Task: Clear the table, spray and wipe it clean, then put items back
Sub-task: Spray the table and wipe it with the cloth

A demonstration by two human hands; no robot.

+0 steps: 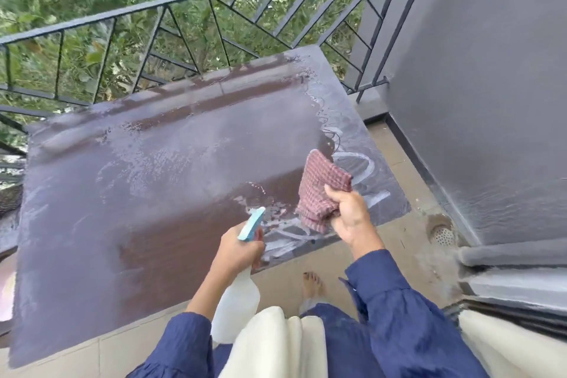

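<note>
A brown table point(159, 193) fills the middle of the head view, its top wet and streaked with spray and soapy smears near the right edge. My left hand point(237, 250) grips a white spray bottle point(234, 307) with a light blue nozzle that points at the table's near right part. My right hand point(349, 215) holds a bunched red and white checked cloth point(322, 190) just above the table's right front corner. Nothing stands on the tabletop.
A black metal railing point(214, 40) runs behind the table with green trees beyond. A grey wall point(491, 101) rises on the right. A floor drain point(443, 235) sits by the wall on the tiled floor. My bare foot point(313, 285) stands near the table's edge.
</note>
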